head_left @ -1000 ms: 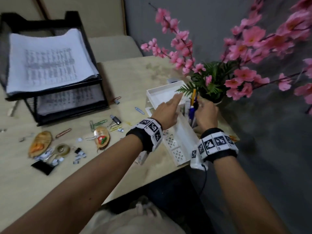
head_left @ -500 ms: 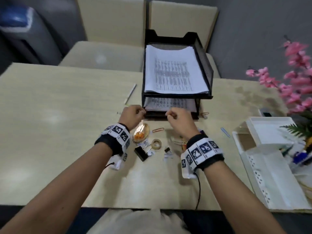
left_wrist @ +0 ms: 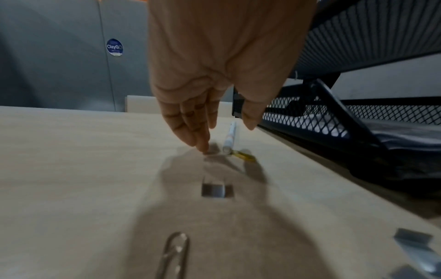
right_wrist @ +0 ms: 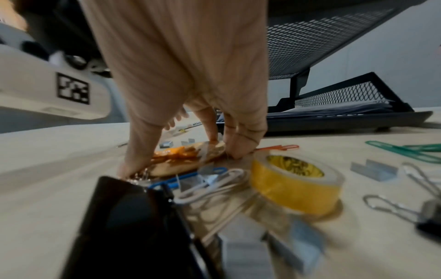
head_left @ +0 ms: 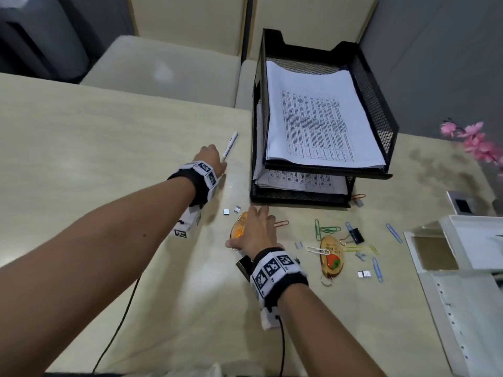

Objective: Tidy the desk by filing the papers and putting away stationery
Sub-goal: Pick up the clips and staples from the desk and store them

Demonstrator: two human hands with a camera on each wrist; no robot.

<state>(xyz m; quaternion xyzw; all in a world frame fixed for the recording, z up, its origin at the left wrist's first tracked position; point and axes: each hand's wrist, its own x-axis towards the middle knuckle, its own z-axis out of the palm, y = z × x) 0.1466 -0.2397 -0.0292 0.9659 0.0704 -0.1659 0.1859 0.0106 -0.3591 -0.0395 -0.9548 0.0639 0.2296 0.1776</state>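
Observation:
A white pen (head_left: 230,145) lies left of the black mesh paper tray (head_left: 381,110), which holds printed papers (head_left: 313,118) on both levels. My left hand (head_left: 211,159) reaches over the desk with straight fingers. Its fingertips (left_wrist: 203,147) touch the desk just beside the pen (left_wrist: 230,137), and it holds nothing. My right hand (head_left: 255,231) is in front of the tray and pinches an orange oval keychain (right_wrist: 176,155) between thumb (right_wrist: 133,160) and fingers (right_wrist: 236,149). Beside it lie a yellow tape roll (right_wrist: 293,181), a black item (right_wrist: 119,226) and paper clips (head_left: 328,229).
A strawberry keychain (head_left: 332,258), a black binder clip (head_left: 357,236), staple blocks (head_left: 364,274) and coloured clips are scattered right of my right hand. A white organiser (head_left: 462,295) stands at the desk's right edge, pink flowers (head_left: 479,142) behind it. Chairs stand beyond the desk.
Both hands have left the tray's front. The left hand moved left and away to the white pen; the right hand dropped back onto the orange keychain.

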